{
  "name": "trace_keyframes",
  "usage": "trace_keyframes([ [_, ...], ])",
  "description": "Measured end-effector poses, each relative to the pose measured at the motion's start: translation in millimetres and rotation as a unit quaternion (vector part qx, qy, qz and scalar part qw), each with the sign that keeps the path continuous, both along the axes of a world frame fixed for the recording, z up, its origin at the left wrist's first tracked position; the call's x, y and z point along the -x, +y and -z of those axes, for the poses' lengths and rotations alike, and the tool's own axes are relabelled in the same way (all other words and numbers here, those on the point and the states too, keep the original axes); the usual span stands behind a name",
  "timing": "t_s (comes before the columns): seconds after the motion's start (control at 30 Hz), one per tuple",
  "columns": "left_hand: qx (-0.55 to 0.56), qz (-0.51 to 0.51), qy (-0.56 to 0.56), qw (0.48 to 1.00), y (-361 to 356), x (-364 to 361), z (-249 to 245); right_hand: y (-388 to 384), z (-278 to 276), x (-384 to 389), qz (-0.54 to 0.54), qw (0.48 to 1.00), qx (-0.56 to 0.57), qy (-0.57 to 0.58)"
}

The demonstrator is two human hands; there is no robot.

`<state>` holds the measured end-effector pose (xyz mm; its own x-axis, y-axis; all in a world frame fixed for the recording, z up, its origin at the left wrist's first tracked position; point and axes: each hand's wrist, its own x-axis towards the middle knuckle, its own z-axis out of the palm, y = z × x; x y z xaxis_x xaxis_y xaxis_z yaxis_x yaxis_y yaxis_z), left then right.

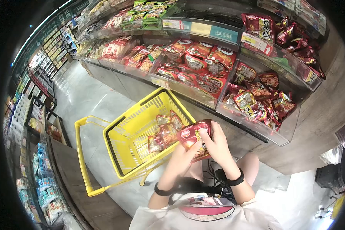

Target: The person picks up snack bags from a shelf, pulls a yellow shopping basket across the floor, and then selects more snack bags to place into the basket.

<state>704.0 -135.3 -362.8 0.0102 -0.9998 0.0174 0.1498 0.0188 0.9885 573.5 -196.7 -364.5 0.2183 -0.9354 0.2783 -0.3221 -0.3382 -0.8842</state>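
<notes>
A dark red snack packet [188,134] with a glossy front is held up before my body, over the near right edge of the yellow shopping basket. My left hand [184,155] grips its lower left side, thumb on the front. On the right side, my right hand [217,143] holds it with the thumb pressed across the front. Both hands wear a dark band at the wrist. Inside the yellow shopping basket [126,111] lie several red and clear snack packets [168,133].
The basket rides on a yellow cart whose handle [82,157] points left. Ahead stands a tiered shelf with clear bins [253,124] of red packets. Blue packets [46,191] fill a shelf at left. A grey tiled aisle [74,92] runs off to the upper left.
</notes>
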Motion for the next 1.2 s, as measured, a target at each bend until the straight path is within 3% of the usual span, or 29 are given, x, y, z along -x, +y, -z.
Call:
trace_keyframes([
  [0.13,0.03,-0.056,-0.047,0.997,-2.4,-13.4,15.6,3.0,1.5,-22.2,-0.043,0.988,-0.134,-0.063],
  [0.27,-0.008,-0.075,-0.037,0.996,-5.2,-37.0,41.9,-5.0,20.6,-40.5,-0.053,0.988,-0.142,0.02],
  [0.47,0.012,-0.084,-0.049,0.995,-1.6,-54.1,47.3,-10.6,41.4,-60.4,-0.077,0.991,-0.108,-0.019],
  [0.57,-0.048,-0.118,-0.036,0.991,0.8,-59.6,53.1,-16.7,54.7,-65.3,-0.088,0.991,-0.096,-0.021],
  [0.67,-0.071,-0.136,0.001,0.988,4.8,-57.3,37.1,-22.8,62.7,-68.7,-0.092,0.991,-0.093,-0.007],
  [0.93,-0.115,-0.132,0.136,0.975,-1.8,-73.8,66.7,-31.1,65.9,-79.2,-0.086,0.986,-0.136,0.051],
  [1.07,-0.109,-0.172,0.183,0.962,-14.8,-80.4,83.1,-34.1,75.6,-79.9,-0.126,0.977,-0.167,-0.03],
  [1.2,-0.095,-0.131,0.247,0.955,-17.4,-82.4,64.7,-32.1,60.0,-70.3,-0.157,0.965,-0.198,-0.066],
])
